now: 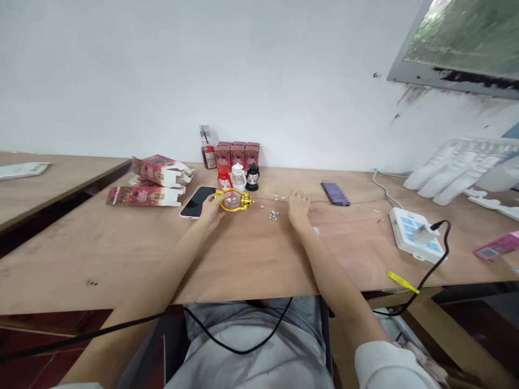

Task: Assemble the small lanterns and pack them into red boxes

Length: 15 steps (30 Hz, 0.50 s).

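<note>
My left hand (212, 208) is closed on a small gold lantern (232, 200) with a clear globe, lying sideways with its top to the right. My right hand (299, 206) is low over the table, fingers forward and slightly apart; no held thing shows. Left of it are several small round silvery button cells (273, 215) and small white bits (276, 198). Behind the gold lantern stand a red lantern (224, 179), a white lantern (238, 177) and a black lantern (253, 178). A phone with a black screen (197, 202) lies beside my left hand.
Red boxes (237, 156) and a bottle (208, 151) stand by the wall. Opened red cartons (146, 195) lie at left. To the right are a purple phone (334, 193), a white power strip (417, 233) with a black cable, a yellow strip (403, 282) and white plastic trays (454, 167).
</note>
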Tool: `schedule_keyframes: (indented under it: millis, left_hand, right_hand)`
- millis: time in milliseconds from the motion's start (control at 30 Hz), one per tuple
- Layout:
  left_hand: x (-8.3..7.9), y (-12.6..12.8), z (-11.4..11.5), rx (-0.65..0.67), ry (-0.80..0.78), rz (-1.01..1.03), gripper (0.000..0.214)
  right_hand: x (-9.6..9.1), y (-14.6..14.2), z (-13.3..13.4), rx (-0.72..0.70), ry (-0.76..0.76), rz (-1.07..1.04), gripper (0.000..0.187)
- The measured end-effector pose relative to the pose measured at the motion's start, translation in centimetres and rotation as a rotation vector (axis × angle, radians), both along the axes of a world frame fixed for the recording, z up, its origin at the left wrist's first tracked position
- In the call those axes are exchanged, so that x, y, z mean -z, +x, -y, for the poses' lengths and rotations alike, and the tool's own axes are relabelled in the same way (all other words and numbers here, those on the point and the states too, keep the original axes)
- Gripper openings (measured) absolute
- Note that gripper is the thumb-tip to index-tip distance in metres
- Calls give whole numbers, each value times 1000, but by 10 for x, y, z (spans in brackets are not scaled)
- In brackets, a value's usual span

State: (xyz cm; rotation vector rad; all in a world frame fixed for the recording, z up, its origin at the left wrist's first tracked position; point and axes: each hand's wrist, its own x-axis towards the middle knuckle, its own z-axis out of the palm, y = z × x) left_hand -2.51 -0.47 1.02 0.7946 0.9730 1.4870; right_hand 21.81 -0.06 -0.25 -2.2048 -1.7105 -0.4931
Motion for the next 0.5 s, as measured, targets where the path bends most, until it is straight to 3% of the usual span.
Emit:
schedule_keyframes:
  millis: [233,500]
  left_hand:
    - [-3,1,-1,-4,-49,89,32]
    - [-3,1,-2,34,-85,102,19]
  right_hand:
    - [-11,0,5,-72,215,-119,35]
    - [-3,1,-7,-142,387,-524,29]
